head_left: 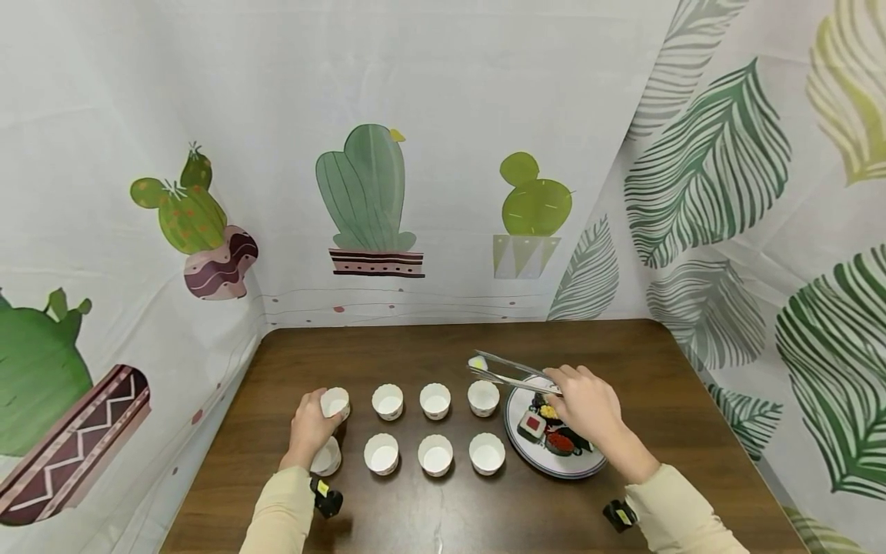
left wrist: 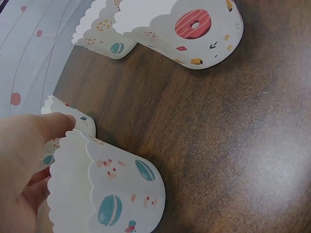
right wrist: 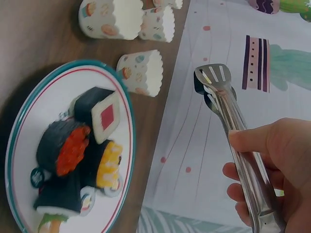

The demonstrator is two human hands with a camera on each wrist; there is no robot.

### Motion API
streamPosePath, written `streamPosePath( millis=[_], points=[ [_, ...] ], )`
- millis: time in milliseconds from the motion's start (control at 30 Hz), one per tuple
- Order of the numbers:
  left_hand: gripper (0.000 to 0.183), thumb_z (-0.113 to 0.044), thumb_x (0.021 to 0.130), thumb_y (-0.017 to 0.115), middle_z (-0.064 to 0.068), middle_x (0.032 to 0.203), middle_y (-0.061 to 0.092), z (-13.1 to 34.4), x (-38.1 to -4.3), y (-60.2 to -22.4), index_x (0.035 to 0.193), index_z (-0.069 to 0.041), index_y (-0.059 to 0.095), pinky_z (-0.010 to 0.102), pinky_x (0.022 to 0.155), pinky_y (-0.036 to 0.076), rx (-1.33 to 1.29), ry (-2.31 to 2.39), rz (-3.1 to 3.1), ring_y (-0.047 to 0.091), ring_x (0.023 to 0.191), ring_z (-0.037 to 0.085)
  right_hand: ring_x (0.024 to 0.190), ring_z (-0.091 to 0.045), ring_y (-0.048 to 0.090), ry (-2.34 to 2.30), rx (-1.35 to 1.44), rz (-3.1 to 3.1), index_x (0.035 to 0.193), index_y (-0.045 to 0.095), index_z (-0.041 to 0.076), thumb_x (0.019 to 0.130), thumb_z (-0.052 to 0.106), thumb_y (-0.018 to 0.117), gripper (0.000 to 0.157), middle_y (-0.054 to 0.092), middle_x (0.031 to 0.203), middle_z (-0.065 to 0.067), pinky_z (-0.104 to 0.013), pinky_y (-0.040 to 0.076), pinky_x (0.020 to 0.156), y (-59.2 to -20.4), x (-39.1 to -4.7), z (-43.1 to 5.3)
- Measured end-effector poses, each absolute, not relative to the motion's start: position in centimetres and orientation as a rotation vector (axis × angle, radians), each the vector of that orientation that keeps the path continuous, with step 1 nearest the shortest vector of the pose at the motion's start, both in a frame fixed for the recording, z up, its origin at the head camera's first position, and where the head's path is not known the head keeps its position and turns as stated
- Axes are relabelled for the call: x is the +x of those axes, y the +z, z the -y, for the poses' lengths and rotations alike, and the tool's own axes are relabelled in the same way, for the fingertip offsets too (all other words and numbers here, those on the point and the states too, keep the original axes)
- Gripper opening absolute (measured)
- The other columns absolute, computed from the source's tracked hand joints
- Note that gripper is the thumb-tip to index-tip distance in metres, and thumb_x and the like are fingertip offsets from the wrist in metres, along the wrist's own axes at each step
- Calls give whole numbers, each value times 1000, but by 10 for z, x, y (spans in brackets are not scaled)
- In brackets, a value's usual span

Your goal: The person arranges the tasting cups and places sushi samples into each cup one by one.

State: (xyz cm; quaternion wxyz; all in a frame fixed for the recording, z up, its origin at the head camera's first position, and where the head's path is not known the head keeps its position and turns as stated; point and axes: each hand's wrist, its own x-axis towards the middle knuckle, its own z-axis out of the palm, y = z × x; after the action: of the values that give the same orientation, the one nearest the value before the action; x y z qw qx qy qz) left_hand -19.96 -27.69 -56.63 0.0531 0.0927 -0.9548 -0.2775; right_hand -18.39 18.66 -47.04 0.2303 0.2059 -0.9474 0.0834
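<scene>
At the left end of the back row, my left hand (head_left: 309,428) grips a white paper baking cup (head_left: 335,402) by its side, thumb at the scalloped rim. Another paper cup (left wrist: 129,187), printed with macarons, stands just in front of it, close to the hand. My right hand (head_left: 587,404) holds metal tongs (right wrist: 238,141) over the back of the sushi plate (head_left: 515,440). Between the tong tips is a small sushi roll (head_left: 477,362), white with a yellow centre. In the right wrist view the slotted tip hides most of that roll, leaving a dark edge visible.
More paper cups (head_left: 435,455) stand in two rows across the brown table (head_left: 415,519). On the plate lie several sushi pieces, including a red-topped one (right wrist: 73,150) and a yellow-topped one (right wrist: 109,165). A printed cloth (head_left: 450,92) hangs behind the table.
</scene>
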Motion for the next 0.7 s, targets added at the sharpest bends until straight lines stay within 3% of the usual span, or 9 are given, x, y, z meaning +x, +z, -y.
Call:
streamPosePath(
  millis=[700],
  points=[
    [64, -19, 76, 72, 29, 124, 45, 277, -200, -566, 127, 6, 44, 58, 88, 40, 291, -852, 2922, 49, 109, 47, 77, -22, 61, 254, 652, 2642, 105, 68, 13, 70, 24, 76, 37, 67, 94, -1, -32, 48, 51, -469, -194, -125]
  ],
)
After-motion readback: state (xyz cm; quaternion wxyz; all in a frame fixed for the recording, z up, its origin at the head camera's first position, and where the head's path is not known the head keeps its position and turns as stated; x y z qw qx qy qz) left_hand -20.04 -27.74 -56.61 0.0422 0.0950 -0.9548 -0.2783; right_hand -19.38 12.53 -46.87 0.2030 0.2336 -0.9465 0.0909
